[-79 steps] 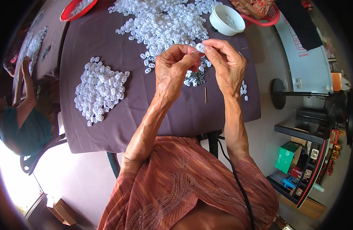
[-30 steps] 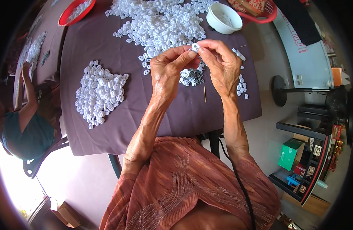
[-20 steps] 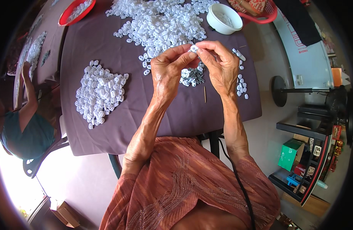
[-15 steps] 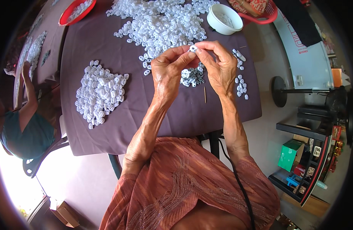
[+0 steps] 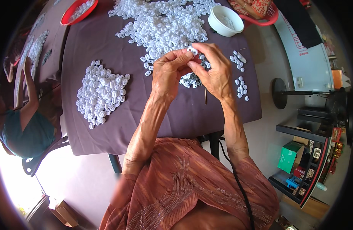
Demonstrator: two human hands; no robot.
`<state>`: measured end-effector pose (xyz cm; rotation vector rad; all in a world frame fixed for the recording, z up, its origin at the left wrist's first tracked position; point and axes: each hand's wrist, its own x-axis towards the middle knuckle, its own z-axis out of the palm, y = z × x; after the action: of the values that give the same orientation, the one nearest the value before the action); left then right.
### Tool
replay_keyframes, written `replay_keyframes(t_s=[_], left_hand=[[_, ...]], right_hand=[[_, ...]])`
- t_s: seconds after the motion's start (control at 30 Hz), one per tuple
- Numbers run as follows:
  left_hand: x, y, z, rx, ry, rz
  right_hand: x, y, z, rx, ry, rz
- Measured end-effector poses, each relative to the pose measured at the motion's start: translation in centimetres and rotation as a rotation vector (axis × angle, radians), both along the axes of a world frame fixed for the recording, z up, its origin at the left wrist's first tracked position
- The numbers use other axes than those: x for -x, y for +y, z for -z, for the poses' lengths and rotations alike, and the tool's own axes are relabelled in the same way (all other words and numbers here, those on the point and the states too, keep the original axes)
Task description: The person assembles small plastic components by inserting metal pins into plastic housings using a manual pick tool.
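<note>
Loosening its grip, right hand (image 5: 217,78) now holds thumb and forefinger apart, forefinger tip close by white two-holed oval piece (image 5: 192,50), contact unclear; moment ago, both hands pinched it. Left hand (image 5: 166,76) grips piece between thumb and fingers, above tablecloth (image 5: 88,142), just beyond small grey parts (image 5: 192,82). Shift suggests left hand alone now bears piece, work on it unsettled. Dark spots show at holes, contents too small to tell. Similar ovals (image 5: 101,92) piled near tablecloth's left edge.
</note>
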<state>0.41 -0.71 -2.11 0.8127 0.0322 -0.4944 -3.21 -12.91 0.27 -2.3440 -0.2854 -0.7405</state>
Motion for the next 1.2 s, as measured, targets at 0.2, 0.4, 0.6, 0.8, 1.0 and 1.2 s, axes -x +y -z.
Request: replay_keyframes(t_s=[0.2, 0.4, 0.6, 0.8, 1.0, 1.2], left_hand=[[-0.2, 0.0, 0.4, 0.074, 0.045, 0.039], [-0.6, 0.3, 0.9, 0.106, 0.046, 0.066], [-0.5, 0.0, 1.0, 0.034, -0.003, 0.089], [0.0, -0.4, 0.8, 0.016, 0.017, 0.002], [0.2, -0.6, 0.7, 0.011, 0.009, -0.005], [0.3, -0.7, 0.7, 0.067, 0.024, -0.008]], right_hand=[[-0.4, -0.3, 0.6, 0.133, -0.085, 0.008], [0.0, -0.5, 0.1, 0.124, -0.020, -0.012], [0.0, -0.4, 0.1, 0.167, -0.044, -0.026], [0.0, -0.2, 0.2, 0.156, -0.035, -0.017], [-0.2, -0.5, 0.3, 0.232, -0.054, -0.009], [-0.6, -0.7, 0.7, 0.239, -0.124, -0.032]])
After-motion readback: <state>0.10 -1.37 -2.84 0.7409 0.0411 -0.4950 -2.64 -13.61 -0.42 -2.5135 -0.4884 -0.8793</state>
